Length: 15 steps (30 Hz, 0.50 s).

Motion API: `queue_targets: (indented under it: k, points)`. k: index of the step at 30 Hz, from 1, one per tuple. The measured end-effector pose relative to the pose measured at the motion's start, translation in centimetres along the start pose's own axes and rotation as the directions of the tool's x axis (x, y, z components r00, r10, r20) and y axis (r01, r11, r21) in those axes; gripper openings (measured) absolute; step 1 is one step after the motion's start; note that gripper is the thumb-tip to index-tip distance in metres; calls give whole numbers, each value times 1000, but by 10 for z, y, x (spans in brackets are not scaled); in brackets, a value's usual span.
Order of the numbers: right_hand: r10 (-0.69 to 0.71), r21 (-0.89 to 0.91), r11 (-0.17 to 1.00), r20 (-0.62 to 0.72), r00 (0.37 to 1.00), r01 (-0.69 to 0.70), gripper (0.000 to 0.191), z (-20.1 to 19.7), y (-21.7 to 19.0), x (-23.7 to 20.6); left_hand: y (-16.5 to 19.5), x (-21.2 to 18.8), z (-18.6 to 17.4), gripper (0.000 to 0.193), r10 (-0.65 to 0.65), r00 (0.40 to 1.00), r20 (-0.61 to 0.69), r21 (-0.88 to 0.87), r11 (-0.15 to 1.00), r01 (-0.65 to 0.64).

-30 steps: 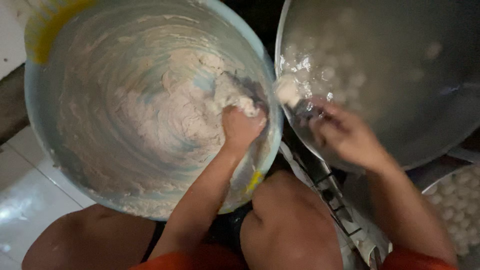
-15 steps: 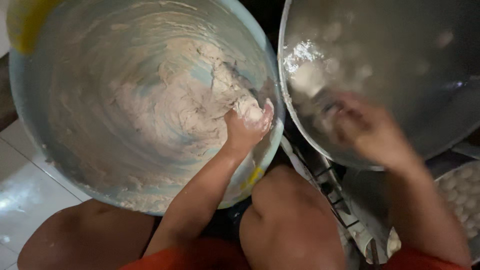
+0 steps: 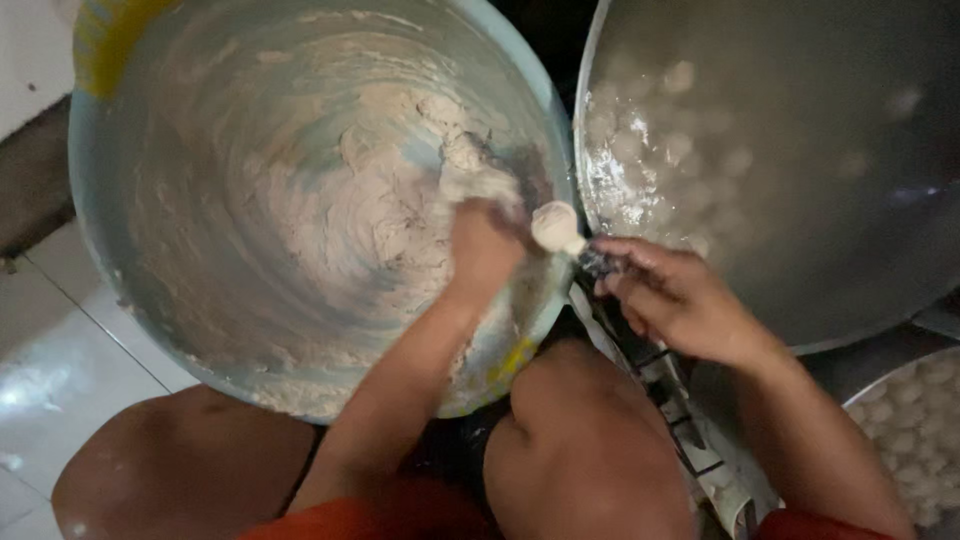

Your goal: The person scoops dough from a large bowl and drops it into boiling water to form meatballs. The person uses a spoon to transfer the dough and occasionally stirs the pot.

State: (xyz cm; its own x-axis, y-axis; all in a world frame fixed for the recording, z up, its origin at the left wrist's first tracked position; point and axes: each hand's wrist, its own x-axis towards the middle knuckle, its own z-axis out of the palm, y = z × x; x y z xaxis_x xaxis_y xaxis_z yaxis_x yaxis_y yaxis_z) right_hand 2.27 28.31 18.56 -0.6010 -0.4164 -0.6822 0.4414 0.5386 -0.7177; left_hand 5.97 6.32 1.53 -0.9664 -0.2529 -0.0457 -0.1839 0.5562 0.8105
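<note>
Head view, looking straight down. My left hand reached into the large pale-blue basin, its fingers curled into a loose fist around the dough near the basin's right wall; it was smeared with paste. The dough appeared as a sticky, beige-white mass, rough and streaked, spread thinly over the basin's floor and up its sides, thickest beside my left hand. A yellow patch marked the basin's rim at upper left. My right hand pinched the handle of a small spoon, whose bowl carried a smooth, rounded, pale lump of the same dough, held over the gap between the basin and the wide metal wok. In the wok, pale balls lay blurred beneath cloudy liquid. A second tray of similar balls showed at lower right. My bare knees sat below both vessels, above a white tiled floor.
</note>
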Motion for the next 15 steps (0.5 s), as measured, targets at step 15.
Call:
queue_targets:
  k: [15]
  points:
    - [-608, -795, 603, -513, 606, -68, 27, -130, 73, 61, -10, -20, 8, 12, 225, 974, -12, -114, 968, -225]
